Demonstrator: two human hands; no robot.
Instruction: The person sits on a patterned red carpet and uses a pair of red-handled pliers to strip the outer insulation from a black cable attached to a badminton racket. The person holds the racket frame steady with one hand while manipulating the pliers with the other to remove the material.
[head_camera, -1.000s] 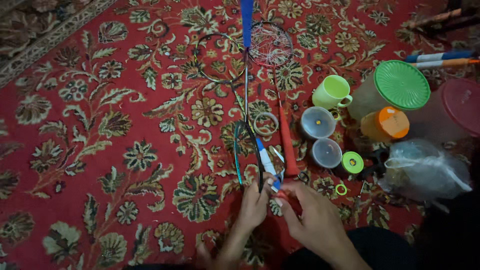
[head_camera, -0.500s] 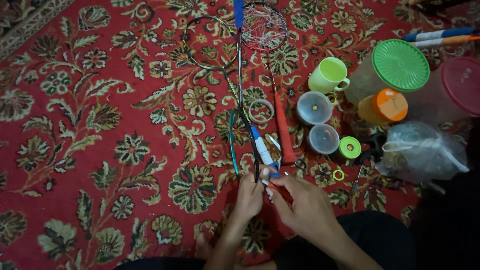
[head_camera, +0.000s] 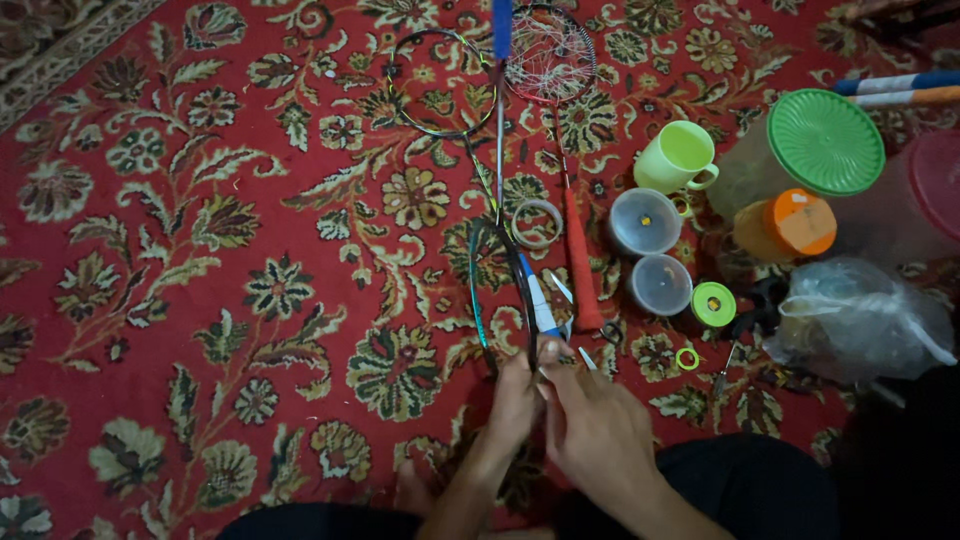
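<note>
A dark, teal-edged badminton racket frame (head_camera: 478, 300) without strings lies on the red carpet. Its thin shaft runs away from me to a blue handle (head_camera: 502, 18). My left hand (head_camera: 512, 405) grips the near end of this frame from the left. My right hand (head_camera: 598, 432) pinches the same near rim from the right, fingertips touching those of the left. Whether a string sits between the fingers is too small to tell. A blue and white pen-like tool (head_camera: 540, 302) lies just beyond the fingers, inside the frame's right edge.
A strung racket (head_camera: 550, 50) with a red grip (head_camera: 580, 270) and another bare frame (head_camera: 435, 85) lie farther off. A tape ring (head_camera: 537, 222), green mug (head_camera: 680, 155), two clear tubs (head_camera: 645, 220), green spool (head_camera: 713, 303), lidded jars (head_camera: 825, 140) and a plastic bag (head_camera: 860, 320) crowd the right.
Both hands stay at the near end of the frame, with only small finger shifts. The view has drifted slightly, so the things sit a little differently in the picture.
</note>
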